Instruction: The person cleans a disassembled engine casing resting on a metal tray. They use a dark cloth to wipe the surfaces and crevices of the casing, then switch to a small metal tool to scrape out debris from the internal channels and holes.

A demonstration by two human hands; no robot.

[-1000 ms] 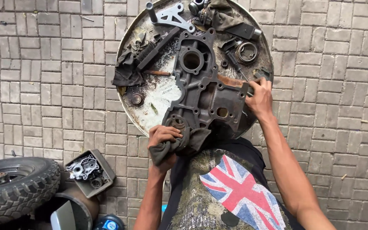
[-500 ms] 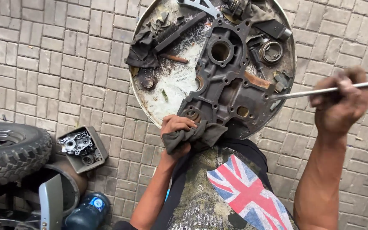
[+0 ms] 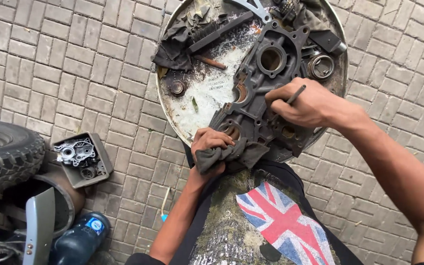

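Observation:
A dark grey metal engine cover (image 3: 266,88) with round bores lies on top of a round metal drum (image 3: 197,93). My left hand (image 3: 211,147) grips a dark rag (image 3: 231,154) and presses it against the cover's near edge. My right hand (image 3: 310,105) rests over the cover's right side, closed around a thin metal rod (image 3: 294,94) whose end sticks up between my fingers.
On the drum top lie a black cloth (image 3: 172,44), a brush (image 3: 217,32), a rusty bolt (image 3: 211,62), a bearing ring (image 3: 320,66) and other parts. On the brick paving to the left are a tyre (image 3: 6,154), a grey tray of small parts (image 3: 82,157) and a blue bottle (image 3: 82,238).
My right hand moved off the cover's right edge, picked up the thin rod out to the right, then brought it back onto the cover. My left hand kept the rag in place.

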